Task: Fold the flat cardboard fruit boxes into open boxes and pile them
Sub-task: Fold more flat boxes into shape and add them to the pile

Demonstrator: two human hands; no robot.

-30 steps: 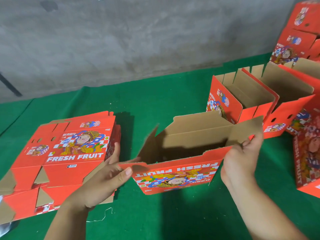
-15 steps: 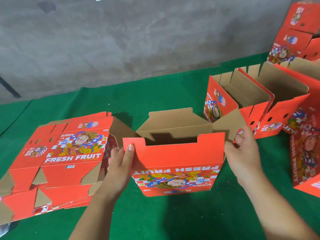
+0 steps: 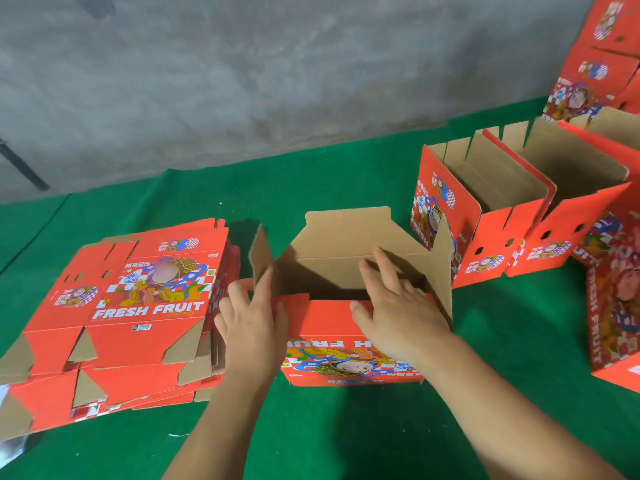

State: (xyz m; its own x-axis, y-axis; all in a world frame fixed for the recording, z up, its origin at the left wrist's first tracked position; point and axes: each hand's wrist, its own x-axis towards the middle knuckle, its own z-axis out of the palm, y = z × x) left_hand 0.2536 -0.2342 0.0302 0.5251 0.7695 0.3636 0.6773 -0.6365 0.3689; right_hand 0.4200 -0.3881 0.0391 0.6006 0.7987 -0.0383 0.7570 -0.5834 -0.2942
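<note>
Presently the left hand [image 3: 251,327] is laid against the near-left corner of the half-formed box [image 3: 349,306], fingers straight, touching the left end flap [image 3: 261,261], apparently to steady that flap upright. The right hand [image 3: 394,306] is spread open over the near red panel, fingers extended into the cavity, probably so the panel is pressed inward; contact with the floor of the box cannot be confirmed. The box is stood on the green bench [image 3: 346,427], between both forearms. To the left, the stack of flat boxes [image 3: 138,317] is kept within reach. To the right, folded boxes [image 3: 512,216] are grouped, open tops upward.
</note>
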